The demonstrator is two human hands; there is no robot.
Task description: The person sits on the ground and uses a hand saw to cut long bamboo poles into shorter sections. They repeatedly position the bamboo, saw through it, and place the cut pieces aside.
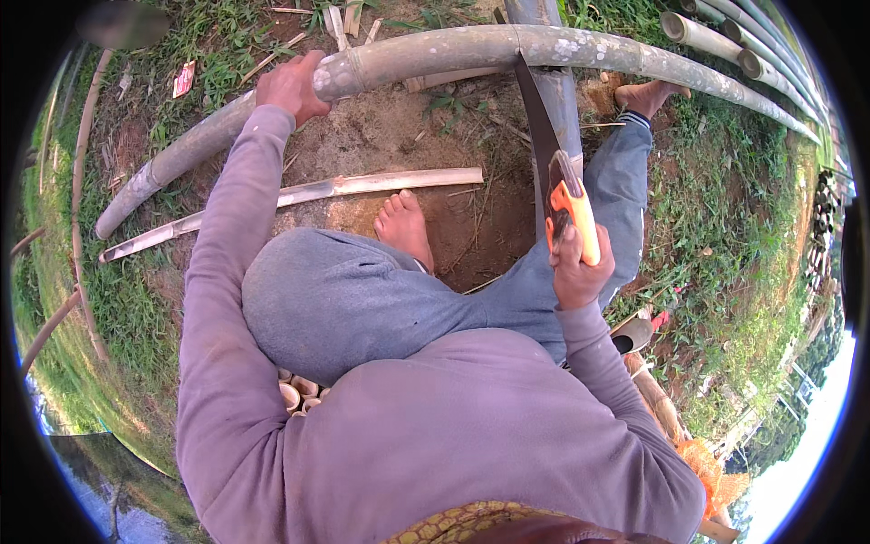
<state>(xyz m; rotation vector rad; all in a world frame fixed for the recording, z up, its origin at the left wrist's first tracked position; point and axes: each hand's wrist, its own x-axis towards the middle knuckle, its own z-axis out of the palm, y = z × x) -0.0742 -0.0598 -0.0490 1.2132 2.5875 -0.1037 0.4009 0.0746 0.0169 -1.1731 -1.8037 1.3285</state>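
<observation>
A long bamboo pole runs across the far side in front of me, resting over another bamboo pole that points away from me. My left hand is closed round the long pole, left of the crossing. In my right hand is a handsaw, gripped by its orange handle. Its dark blade stretches away from me, and the tip meets the near side of the long pole beside the crossing. Whether the teeth have cut into the bamboo I cannot tell.
A split bamboo strip lies on the soil between the long pole and my bare foot. More bamboo poles are stacked at the far right. Cut bamboo pieces sit beside my left thigh. An orange net bag lies at the lower right.
</observation>
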